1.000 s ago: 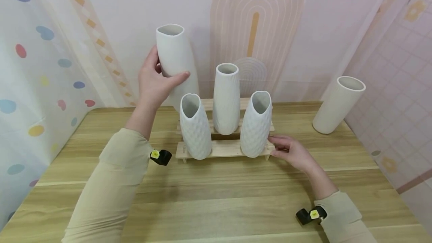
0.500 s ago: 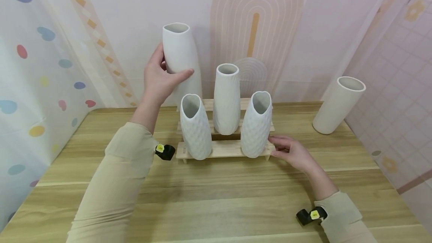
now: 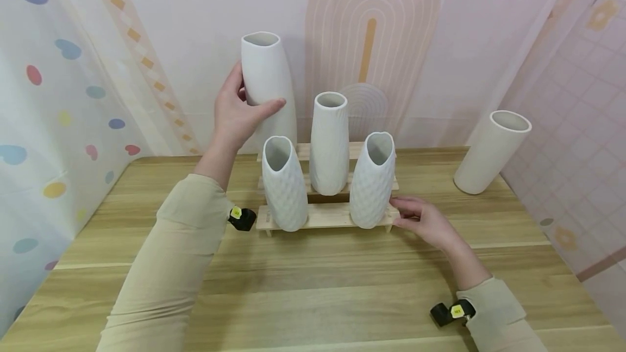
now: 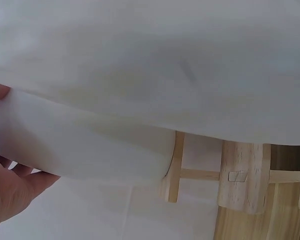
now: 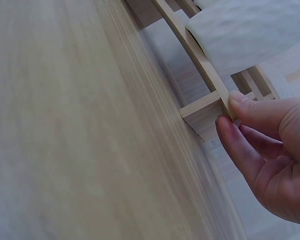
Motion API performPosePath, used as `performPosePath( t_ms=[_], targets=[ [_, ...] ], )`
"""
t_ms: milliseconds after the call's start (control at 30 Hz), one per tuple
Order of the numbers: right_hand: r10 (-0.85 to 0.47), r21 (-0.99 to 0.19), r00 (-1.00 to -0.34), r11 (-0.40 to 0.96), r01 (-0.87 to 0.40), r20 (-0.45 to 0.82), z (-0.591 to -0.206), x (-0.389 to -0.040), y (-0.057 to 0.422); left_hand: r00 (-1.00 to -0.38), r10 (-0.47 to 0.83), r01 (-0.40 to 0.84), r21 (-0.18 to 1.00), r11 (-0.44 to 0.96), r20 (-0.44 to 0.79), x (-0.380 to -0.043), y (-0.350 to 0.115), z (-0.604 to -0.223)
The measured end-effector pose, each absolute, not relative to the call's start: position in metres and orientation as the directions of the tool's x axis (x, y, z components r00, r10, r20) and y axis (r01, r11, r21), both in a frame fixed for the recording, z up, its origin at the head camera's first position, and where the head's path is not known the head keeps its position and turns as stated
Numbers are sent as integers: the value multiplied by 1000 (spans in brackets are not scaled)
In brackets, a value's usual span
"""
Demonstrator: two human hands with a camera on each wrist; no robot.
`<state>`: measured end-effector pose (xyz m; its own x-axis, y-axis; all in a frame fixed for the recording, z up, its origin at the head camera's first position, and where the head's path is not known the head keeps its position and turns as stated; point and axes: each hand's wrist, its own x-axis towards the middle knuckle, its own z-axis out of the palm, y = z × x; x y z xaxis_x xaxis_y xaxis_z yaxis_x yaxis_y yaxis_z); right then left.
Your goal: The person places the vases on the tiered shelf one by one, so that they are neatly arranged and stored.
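Note:
A tall smooth white vase (image 3: 268, 77) with a wavy rim stands nearly upright at the back left of a tiered wooden rack (image 3: 329, 215). My left hand (image 3: 237, 115) grips its side, thumb across the front. In the left wrist view the base of this vase (image 4: 90, 137) meets the rack's rearmost slat (image 4: 175, 172); whether it bears its full weight there I cannot tell. My right hand (image 3: 424, 223) pinches the right end of the front tier; the right wrist view has the thumb (image 5: 240, 100) above the slat and fingers below.
Two dimpled vases, left (image 3: 285, 194) and right (image 3: 373, 189), stand on the front tier. A ribbed vase (image 3: 329, 148) occupies the middle tier. A plain cylindrical vase (image 3: 489, 156) is on the table (image 3: 323, 297) at right. Patterned cloth (image 3: 195, 26) hangs behind.
My left hand has carried the tall vase a little to the right, and it has come more upright over the back tier. My right hand keeps its hold on the rack.

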<state>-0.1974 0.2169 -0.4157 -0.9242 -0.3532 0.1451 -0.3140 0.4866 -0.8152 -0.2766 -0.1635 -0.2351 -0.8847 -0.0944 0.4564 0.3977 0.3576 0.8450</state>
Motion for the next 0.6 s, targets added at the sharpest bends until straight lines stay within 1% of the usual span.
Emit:
performPosePath(
  t_ms=[267,600],
  targets=[
    [-351,-813,-926,494,-307,137,-417,-198,216,-903,-71,371,854,364,423,-274,-166,-234],
    [-362,-832,-921,460,-309,142,-416,-200,216,-907,-50,378,861,341,418,-275,-171,-239]
  ],
)
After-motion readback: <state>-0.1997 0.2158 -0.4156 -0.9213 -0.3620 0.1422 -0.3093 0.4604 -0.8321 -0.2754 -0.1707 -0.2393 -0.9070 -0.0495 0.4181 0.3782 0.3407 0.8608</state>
